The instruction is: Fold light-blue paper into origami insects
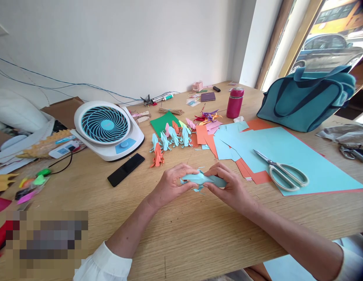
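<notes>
A folded light-blue paper figure (200, 179) is held just above the wooden table (181, 234) between both hands. My left hand (172, 184) pinches its left end with closed fingers. My right hand (228, 186) grips its right end, fingers curled round it. Behind the hands stand several finished origami figures (169, 140) in light blue, orange and pink. Sheets of light-blue paper (287, 152) and orange paper (202, 134) lie to the right, with white-handled scissors (282, 171) lying on the blue sheet.
A white desk fan (107, 128) and a black phone (125, 169) sit at the left. A red bottle (234, 102), a teal bag (307, 97) and a green sheet (162, 121) are further back. Coloured clips and cables lie at the far left.
</notes>
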A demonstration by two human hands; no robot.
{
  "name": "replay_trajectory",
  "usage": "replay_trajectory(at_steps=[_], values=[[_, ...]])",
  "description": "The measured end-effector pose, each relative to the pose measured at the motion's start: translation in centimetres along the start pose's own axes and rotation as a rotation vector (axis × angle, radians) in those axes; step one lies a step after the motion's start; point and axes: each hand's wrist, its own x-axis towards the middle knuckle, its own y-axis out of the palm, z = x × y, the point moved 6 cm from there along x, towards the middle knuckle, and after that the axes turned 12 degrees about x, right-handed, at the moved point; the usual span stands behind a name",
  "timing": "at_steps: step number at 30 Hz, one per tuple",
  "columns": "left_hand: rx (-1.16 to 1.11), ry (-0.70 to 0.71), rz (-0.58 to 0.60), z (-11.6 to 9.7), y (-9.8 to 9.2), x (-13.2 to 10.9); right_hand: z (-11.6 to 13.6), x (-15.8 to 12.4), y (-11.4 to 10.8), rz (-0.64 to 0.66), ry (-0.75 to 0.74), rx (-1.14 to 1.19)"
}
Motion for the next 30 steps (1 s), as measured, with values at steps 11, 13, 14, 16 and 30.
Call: replay_trajectory(at_steps=[11,13,14,16,30], values=[[0.120,0.072,-0.012,-0.9,-0.5,0.0,0.3,0.4,-0.8,-0.038,0.099,0.136],[0.125,0.086,-0.042,-1.3,-0.8,0.0,0.3,0.3,-0.9,-0.047,0.111,0.166],[0.117,0.093,-0.061,-1.4,-0.9,0.0,0.3,0.3,-0.8,-0.043,0.122,0.185],[0.095,0.105,-0.095,-1.7,-1.1,0.1,0.3,0.3,-0.8,-0.035,0.123,0.205],[0.233,0.291,-0.125,-4.1,-1.8,-0.6,2.8,-0.6,-1.1,-0.023,-0.294,-0.108]])
